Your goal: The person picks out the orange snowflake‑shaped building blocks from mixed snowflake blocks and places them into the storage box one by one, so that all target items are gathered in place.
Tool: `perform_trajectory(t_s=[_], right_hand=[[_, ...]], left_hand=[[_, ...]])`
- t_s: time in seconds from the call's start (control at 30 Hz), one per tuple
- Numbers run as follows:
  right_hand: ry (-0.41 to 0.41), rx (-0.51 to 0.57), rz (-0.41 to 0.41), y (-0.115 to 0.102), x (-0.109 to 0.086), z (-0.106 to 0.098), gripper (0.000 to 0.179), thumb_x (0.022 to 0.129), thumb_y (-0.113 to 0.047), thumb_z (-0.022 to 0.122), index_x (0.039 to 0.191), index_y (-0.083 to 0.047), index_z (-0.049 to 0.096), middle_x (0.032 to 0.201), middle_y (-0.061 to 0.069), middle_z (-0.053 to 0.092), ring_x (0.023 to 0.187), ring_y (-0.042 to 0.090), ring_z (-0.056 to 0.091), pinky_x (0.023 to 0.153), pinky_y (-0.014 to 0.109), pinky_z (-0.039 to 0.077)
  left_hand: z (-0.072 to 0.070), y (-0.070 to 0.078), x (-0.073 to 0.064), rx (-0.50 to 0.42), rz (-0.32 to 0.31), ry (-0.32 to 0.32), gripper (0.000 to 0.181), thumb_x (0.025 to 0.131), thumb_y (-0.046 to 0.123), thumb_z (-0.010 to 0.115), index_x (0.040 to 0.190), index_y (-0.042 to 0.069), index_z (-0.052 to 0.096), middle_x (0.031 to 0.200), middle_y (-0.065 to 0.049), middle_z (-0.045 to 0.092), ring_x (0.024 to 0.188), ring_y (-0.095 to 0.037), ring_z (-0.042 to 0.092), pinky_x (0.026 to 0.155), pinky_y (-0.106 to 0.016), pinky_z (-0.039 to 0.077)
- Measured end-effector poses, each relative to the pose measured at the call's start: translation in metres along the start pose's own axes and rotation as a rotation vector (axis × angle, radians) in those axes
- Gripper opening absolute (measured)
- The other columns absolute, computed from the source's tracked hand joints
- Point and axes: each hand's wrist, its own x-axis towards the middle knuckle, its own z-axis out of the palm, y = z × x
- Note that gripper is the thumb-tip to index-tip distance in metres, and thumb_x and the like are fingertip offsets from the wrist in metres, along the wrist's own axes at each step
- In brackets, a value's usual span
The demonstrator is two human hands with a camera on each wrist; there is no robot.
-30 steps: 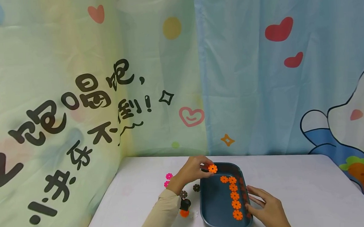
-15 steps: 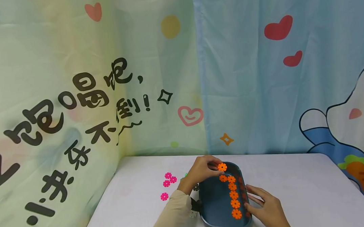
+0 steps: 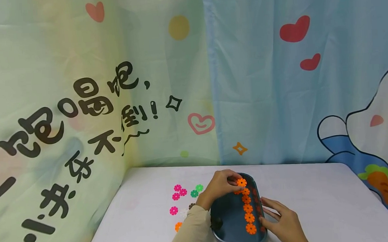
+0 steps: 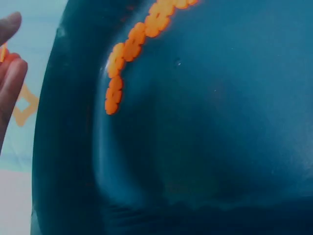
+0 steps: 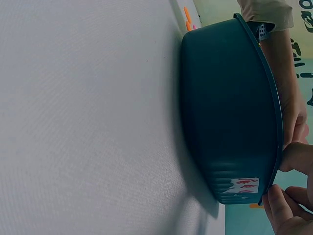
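Observation:
An orange flower-shaped piece (image 3: pixel 242 182) is pinched between the fingertips of my left hand (image 3: pixel 219 187), over the far end of a dark blue tray (image 3: pixel 228 226). Inside the tray, several matching orange flower pieces (image 3: pixel 248 208) form a row along the right side, and one beside the row's far end is mostly covered by my fingers. In the left wrist view, the fingers (image 4: pixel 11 81) show only at the left edge, with a bit of orange between them. My right hand (image 3: pixel 284 220) holds the tray's right rim; the right wrist view shows its thumb and fingers on the rim (image 5: pixel 279 122).
Left of the tray, pink flower pieces (image 3: pixel 173 210) and green ones (image 3: pixel 194 193) lie on the white table (image 3: pixel 146 209). An orange piece (image 3: pixel 178 226) and a brown one (image 3: pixel 191 206) are partly behind the left forearm. A printed curtain (image 3: pixel 261 96) hangs behind.
My left hand has moved right and slightly nearer with the orange piece, toward the far end of the row. The right hand stays on the tray rim.

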Motion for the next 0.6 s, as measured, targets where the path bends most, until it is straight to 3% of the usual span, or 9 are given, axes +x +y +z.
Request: perform_trajectory(t_s=[0.2,0.4,0.6], right_hand=[[0.002,-0.001,-0.017,0.001,0.0,0.0,0.066,0.076,0.003,0.079,0.137,-0.001,0.053,0.135,0.02,0.053,0.115,0.034,0.06,0.084,0.027,0.054],[0.003,-0.008,-0.03,0.002,0.0,-0.001,0.065,0.077,0.001,0.079,0.136,-0.003,0.053,0.134,0.019,0.053,0.114,0.033,0.061,0.084,0.027,0.054],[0.001,0.003,-0.015,0.001,0.001,-0.001,0.065,0.076,0.003,0.079,0.136,-0.004,0.054,0.134,0.018,0.053,0.114,0.033,0.061,0.085,0.028,0.054]], left_hand=[[0.004,-0.004,0.001,0.114,-0.023,-0.052,0.032,0.077,0.016,0.084,0.106,0.01,0.073,0.095,0.005,0.068,0.076,0.006,0.061,0.068,-0.011,0.05],[0.005,-0.009,0.004,0.347,0.057,-0.132,0.032,0.077,0.02,0.084,0.106,0.01,0.073,0.095,0.004,0.069,0.073,0.007,0.058,0.066,-0.007,0.046],[0.009,-0.014,0.003,0.412,0.056,-0.18,0.033,0.078,0.021,0.084,0.106,0.009,0.073,0.097,0.003,0.068,0.075,0.006,0.058,0.066,-0.007,0.046]])
